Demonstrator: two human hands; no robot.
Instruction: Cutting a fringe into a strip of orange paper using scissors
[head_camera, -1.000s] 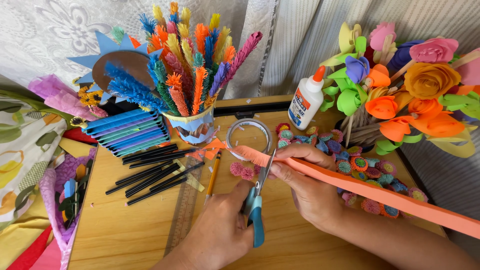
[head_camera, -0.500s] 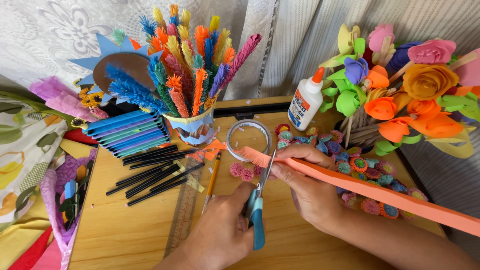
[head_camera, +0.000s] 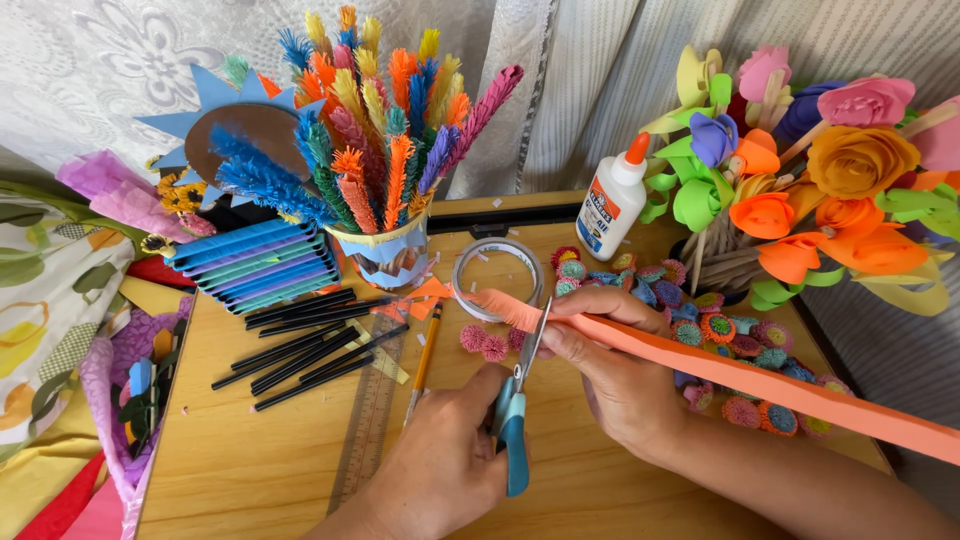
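Note:
My left hand (head_camera: 440, 470) grips blue-handled scissors (head_camera: 515, 420), blades pointing away from me. The blades meet the edge of a long orange paper strip (head_camera: 800, 395), close to its fringed left end. My right hand (head_camera: 620, 385) pinches that strip just right of the blades, thumb on top. From there the strip runs off to the lower right, past the frame's edge. Both hands work over a wooden table (head_camera: 260, 470).
A cup of fringed paper stems (head_camera: 385, 255) stands behind, next to a tape roll (head_camera: 497, 275) and a glue bottle (head_camera: 612, 200). Paper flowers (head_camera: 820, 190) fill the right. Small rolled fringe flowers (head_camera: 730, 345), black sticks (head_camera: 300, 345), a ruler (head_camera: 365, 420) and a pencil (head_camera: 422, 365) lie about.
The scissors have shifted very slightly along the strip's edge. Both hands keep their holds in the same place.

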